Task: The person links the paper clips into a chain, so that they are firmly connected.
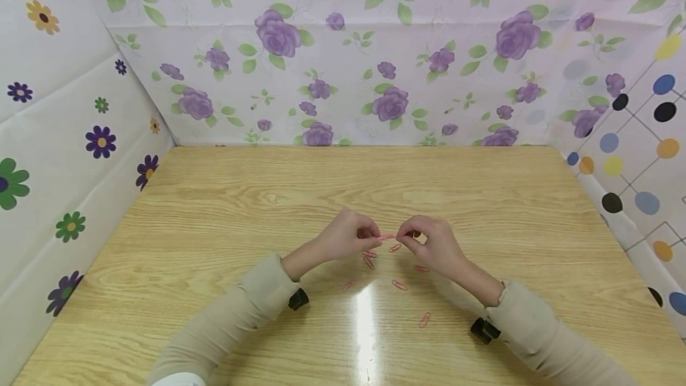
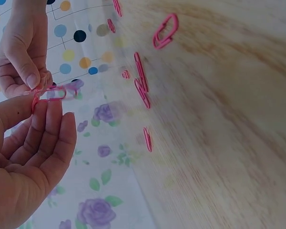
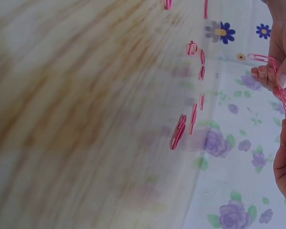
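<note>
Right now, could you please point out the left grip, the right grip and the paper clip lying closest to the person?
Left grip (image 1: 343, 237): head view, back of the hand.
Right grip (image 1: 438, 246): head view, back of the hand.
Paper clip (image 1: 425, 320): head view, middle of its pink wire.

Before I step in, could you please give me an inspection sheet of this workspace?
Surface: wood-grain table, with a bright reflection toward the near side.
Job's things: pink paper clips held above the table; more loose clips scattered on it.
Clutter: nothing seen besides those clips.
Hands: left hand and right hand pinch the held clips between them; a black device sits by each wrist.
Cables: nothing seen.
Surroundings: purple-rose cloth behind, daisy-print cloth on the left, dotted cloth on the right.
</note>
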### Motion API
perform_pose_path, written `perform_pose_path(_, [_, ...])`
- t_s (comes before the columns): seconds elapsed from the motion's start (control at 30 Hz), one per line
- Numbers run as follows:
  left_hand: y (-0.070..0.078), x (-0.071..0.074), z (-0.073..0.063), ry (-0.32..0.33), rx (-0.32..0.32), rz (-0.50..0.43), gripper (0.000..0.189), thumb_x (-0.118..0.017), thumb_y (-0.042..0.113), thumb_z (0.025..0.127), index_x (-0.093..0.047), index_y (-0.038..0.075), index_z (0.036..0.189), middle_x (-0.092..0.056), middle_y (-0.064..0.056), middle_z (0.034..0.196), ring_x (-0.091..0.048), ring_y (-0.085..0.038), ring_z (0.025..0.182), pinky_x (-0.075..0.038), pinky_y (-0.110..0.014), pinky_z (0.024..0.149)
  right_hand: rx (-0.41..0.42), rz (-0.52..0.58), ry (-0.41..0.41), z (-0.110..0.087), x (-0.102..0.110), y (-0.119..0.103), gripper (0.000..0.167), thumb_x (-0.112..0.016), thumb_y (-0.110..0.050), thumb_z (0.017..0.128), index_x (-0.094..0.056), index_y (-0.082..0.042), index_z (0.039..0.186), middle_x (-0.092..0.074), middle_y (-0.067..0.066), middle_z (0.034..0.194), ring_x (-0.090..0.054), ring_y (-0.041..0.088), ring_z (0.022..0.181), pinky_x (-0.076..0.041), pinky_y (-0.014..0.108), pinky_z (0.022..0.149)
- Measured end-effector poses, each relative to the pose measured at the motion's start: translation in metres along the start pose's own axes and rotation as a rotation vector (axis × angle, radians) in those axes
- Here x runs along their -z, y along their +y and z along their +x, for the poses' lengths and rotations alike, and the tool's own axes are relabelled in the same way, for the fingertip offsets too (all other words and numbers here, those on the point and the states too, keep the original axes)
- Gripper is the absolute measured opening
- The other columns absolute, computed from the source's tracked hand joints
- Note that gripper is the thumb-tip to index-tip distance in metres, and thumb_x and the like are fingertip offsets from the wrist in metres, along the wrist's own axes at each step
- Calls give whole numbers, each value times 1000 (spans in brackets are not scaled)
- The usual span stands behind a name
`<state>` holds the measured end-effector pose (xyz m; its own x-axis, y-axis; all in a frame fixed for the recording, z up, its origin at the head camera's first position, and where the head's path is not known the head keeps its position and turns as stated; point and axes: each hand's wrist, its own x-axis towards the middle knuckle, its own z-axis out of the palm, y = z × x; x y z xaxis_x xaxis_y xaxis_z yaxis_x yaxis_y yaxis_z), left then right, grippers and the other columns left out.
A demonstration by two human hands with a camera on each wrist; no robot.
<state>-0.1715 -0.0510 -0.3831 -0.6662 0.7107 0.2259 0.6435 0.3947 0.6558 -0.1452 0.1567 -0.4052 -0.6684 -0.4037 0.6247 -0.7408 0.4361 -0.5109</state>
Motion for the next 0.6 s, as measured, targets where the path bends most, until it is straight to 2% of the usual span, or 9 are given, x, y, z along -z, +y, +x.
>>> perform_pose_path(0.33, [-2,0,-2,5,1,-18,5,-68,4,80,-68,-1,78,-66,-5,69,-58,-5,59,-47,-14,56,-27,3,8,-3,2,3,23,-72,12,69,-63,-10,71,-63,-3,70,-54,7,60,-48,28,53])
perform_pose_path(0.6, [-3,1,-4,2,0,-36,5,-67,4,81,-67,0,78,-66,-4,68,-57,-3,59,-47,-15,56,-39,1,0,-3,5,3,22,-72,10,70,-63,-10,72,-62,-3,70,-54,6,62,-47,26,54])
